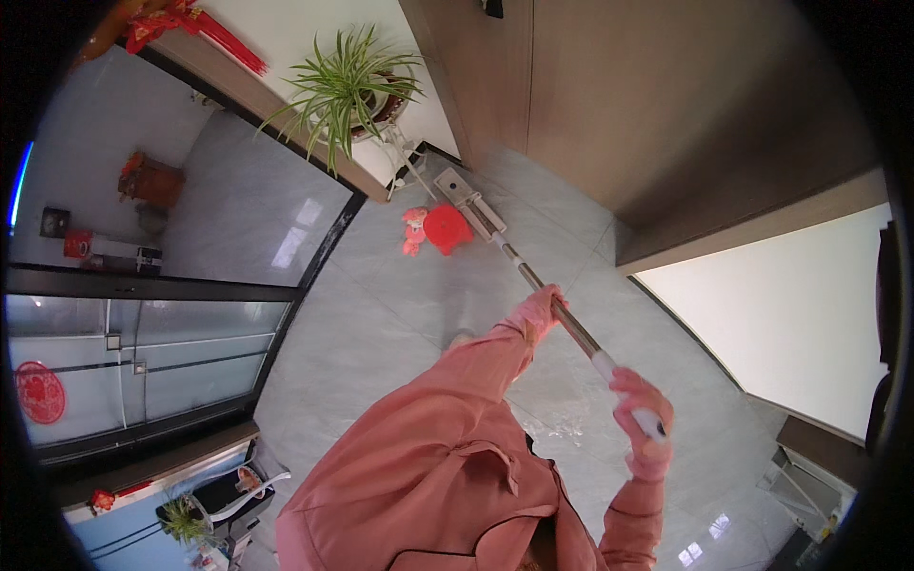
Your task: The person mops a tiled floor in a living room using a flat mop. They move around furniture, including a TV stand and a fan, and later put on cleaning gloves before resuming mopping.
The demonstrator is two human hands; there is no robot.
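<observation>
A long-handled flat mop (578, 333) slants across the middle of the view. My left hand (541, 306) is wrapped round the metal pole partway down. Higher up, my right hand (643, 404) closes on the white grip near the pole's top end. The grey rectangular mop head (487, 217) is at the far end, low by the floor, beside a small red stool (447, 229). A pink toy-like figure (414, 231) is just left of the stool.
A potted spider plant (357, 100) rests on a white stand (398, 152) by the wall. Tall brown panels (571, 95) rise at the far right. A black-framed glass sliding door (190, 362) borders the left. Grey tiles (352, 305) cover the floor. Shelving (809, 485) stands lower right.
</observation>
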